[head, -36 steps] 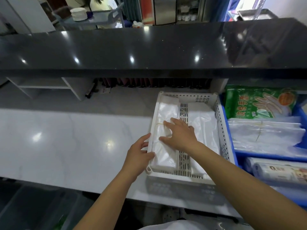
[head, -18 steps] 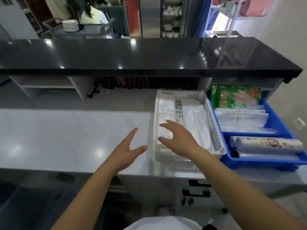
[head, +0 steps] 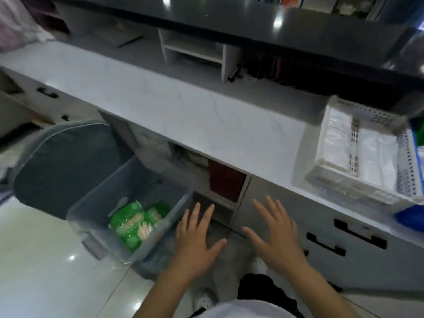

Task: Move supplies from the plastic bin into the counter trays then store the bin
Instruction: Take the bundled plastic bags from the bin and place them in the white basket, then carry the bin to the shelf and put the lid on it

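Note:
A clear plastic bin [head: 96, 203] stands on the floor at the lower left, with green packets [head: 135, 222] lying in its bottom. Its grey lid [head: 62, 161] leans behind it. My left hand [head: 197, 239] hovers open just right of the bin's near corner, holding nothing. My right hand [head: 277, 235] is spread open in front of the cabinet, also with nothing in it. On the counter at the right sits the white perforated tray [head: 410, 171] with clear plastic bags [head: 335, 143] in it. A blue tray [head: 410, 218] shows only at the right edge.
The white counter [head: 183, 106] runs diagonally, under a black upper ledge [head: 252, 21]. Below it is an open cabinet shelf with a dark red item [head: 226, 180] and drawers with black handles [head: 325, 244]. White cubbies [head: 195, 51] stand at the back. My shoes show below.
My view has swung down and left from the counter trays to the bin on the floor. Both hands have left the white tray and now hang open below the counter edge.

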Demonstrator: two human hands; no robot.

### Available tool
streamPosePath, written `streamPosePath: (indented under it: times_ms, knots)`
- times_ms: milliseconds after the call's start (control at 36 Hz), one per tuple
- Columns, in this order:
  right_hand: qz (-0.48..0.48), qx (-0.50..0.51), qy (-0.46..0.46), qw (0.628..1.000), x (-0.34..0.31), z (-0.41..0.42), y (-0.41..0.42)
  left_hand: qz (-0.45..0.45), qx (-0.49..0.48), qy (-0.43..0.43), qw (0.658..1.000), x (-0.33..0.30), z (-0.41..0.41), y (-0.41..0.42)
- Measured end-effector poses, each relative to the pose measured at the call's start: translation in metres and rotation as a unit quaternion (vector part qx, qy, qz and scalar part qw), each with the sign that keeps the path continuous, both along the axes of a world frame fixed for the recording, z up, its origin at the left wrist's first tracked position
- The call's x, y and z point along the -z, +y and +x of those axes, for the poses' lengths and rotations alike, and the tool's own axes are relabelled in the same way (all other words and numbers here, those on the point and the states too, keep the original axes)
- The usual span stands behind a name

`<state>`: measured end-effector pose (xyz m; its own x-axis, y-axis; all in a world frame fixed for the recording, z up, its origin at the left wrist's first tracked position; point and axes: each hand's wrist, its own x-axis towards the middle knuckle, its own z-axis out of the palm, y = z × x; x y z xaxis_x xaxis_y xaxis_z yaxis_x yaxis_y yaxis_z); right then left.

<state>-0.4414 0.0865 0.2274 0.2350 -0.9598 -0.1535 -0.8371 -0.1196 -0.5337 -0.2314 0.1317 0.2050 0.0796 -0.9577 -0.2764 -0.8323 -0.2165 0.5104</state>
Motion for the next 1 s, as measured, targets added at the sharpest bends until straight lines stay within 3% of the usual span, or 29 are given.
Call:
streamPosePath:
  times_ms: [361, 500, 694, 1000]
  knots:
    - [-0.001, -0.081, -0.009, 0.997, 0.004, 0.034, 0.013, -0.003, -0.124, 0.047, 0.991, 0.008, 0.052, 0.055]
    - [0.060, -0.126, 0.012, 0.990, 0.033, 0.057, 0.020, 0.048, -0.208, 0.042, 0.976, 0.010, 0.076, 0.102]
    - [0.140, -0.193, 0.069, 0.969, 0.072, 0.090, 0.024, 0.141, -0.343, 0.079, 0.925, 0.022, 0.103, 0.164]
    - [0.155, -0.220, 0.116, 0.956, 0.082, 0.153, 0.008, 0.113, -0.473, 0.198, 0.851, 0.079, 0.192, 0.157]
